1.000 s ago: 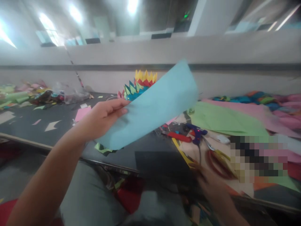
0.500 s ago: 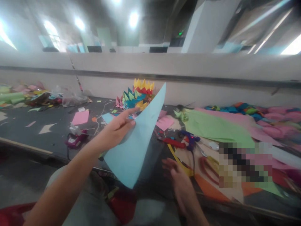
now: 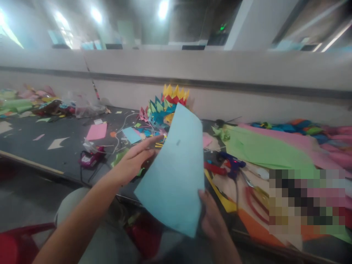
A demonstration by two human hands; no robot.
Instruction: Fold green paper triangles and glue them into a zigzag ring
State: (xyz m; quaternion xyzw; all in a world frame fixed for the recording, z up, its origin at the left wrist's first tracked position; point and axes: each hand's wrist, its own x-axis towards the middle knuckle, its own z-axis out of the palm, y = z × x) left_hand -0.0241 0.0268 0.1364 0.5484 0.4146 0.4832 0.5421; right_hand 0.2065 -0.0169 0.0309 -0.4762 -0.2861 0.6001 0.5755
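Observation:
A light blue sheet of paper (image 3: 178, 165), slightly curved and with a small dark mark near its middle, is held up above the table's front edge. Its right edge is gripped by my right hand (image 3: 213, 218), thumb on the near side and the other fingers mostly hidden. At the opposite edge is my left hand (image 3: 137, 159), its index finger and thumb stretched out and apart; whether they touch the paper I cannot tell. Behind the sheet stands a layered paper piece (image 3: 176, 95) with yellow, red, blue and green points, partly covered.
Left lies a purple device (image 3: 90, 157) with a cord, near a pink sheet (image 3: 97, 131). Right are a blue glue gun (image 3: 232, 163), scissors (image 3: 258, 194) and green paper (image 3: 264, 146). Paper scraps dot the dark table (image 3: 66, 152); a pale wall (image 3: 132, 86) runs behind.
The blue sheet has turned to face me more and shifted right. My right hand has come up and taken its right edge. My left fingers have let go of the other edge.

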